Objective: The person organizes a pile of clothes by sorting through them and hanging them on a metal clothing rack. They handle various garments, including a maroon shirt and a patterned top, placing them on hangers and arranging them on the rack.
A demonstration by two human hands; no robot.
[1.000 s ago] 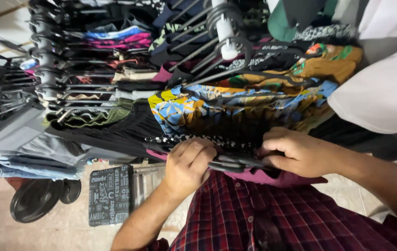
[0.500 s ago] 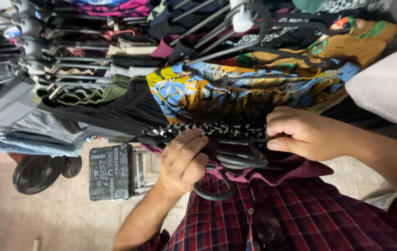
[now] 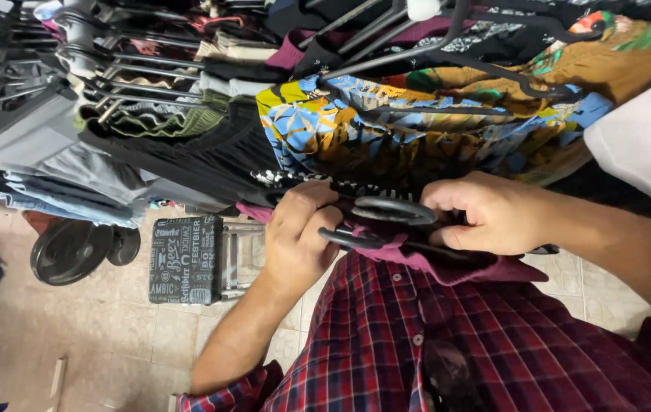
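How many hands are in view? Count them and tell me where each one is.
2. The left hand grips a dark hanger at centre; the right hand pinches the maroon garment beside it. No others show.

Rack of hung clothes across the top — dark hangers [image 3: 123, 65] in a row at left, a grey garment [image 3: 32, 145] and a black garment [image 3: 196, 156] beside them. Blue-yellow leaf-print shirt [image 3: 356, 126] at centre, brown printed shirt [image 3: 607, 61] upper right. Below — tiled floor [image 3: 73, 336], black round object [image 3: 70, 250], a black box with white lettering [image 3: 186, 259].
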